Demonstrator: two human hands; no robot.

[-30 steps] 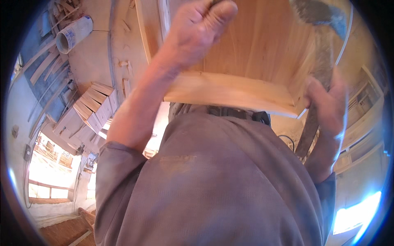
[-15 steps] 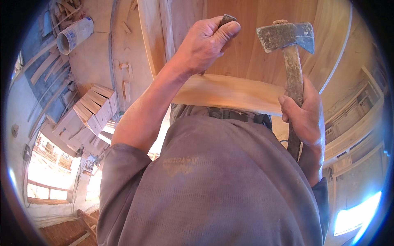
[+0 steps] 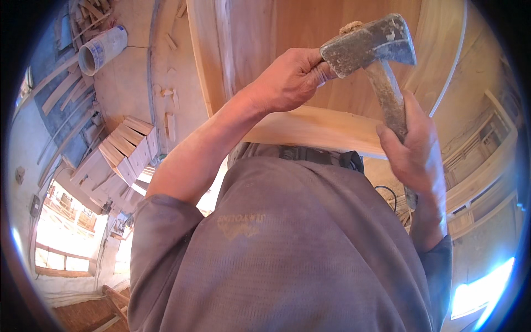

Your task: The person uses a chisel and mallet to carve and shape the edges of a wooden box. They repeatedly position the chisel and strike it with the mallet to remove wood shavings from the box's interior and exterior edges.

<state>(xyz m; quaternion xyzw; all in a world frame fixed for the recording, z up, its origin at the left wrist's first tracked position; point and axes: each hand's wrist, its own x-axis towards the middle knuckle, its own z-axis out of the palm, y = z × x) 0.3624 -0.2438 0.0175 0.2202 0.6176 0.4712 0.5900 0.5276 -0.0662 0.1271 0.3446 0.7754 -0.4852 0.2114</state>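
Observation:
A hatchet [image 3: 368, 47] with a worn metal head and a pale, stained wooden handle is in my right hand [image 3: 414, 149], fingers closed round the handle. Its blunt end covers the thumb side of my left hand [image 3: 290, 80]; whether it touches the tool there I cannot tell. My left hand is a closed fist around what looks like a chisel, now hidden by the fist and the hatchet head. Both hands are over a wooden piece with a broad panel [image 3: 326, 91] and a pale board [image 3: 315, 127] along its near edge, by my waist.
On the left are a stack of wooden drawer-like boxes [image 3: 130, 145], a white bucket [image 3: 103, 51] lying on its side, and loose wood strips [image 3: 61, 91]. Wood scraps [image 3: 170, 124] lie on the floor. Wooden frames [image 3: 478, 166] stand at the right.
The hatchet has swung left and tilted, its head now over the top of my left fist. My left hand has moved slightly down and right, and the tool's dark metal end has gone from sight.

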